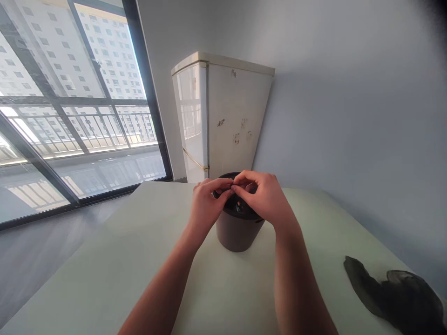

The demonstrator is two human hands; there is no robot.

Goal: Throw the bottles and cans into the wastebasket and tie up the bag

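Observation:
A brown-grey bin (237, 235), round and with a dark rim, stands upright on the table. Above its opening, my left hand (207, 200) and my right hand (263, 195) meet fingertip to fingertip, both closed in a pinch. Whatever lies between the fingers is too small or too hidden to name. Inside the bin it is dark, with a small shiny spot (239, 205) showing below my fingers. My hands cover part of the rim.
The pale green table (132, 260) spreads around the bin. A crumpled dark sheet, perhaps a bag or cloth (394, 295), lies at the right near the wall. Behind the table stands a worn white fridge (240, 102), and sliding glass doors (80, 97) are at the left.

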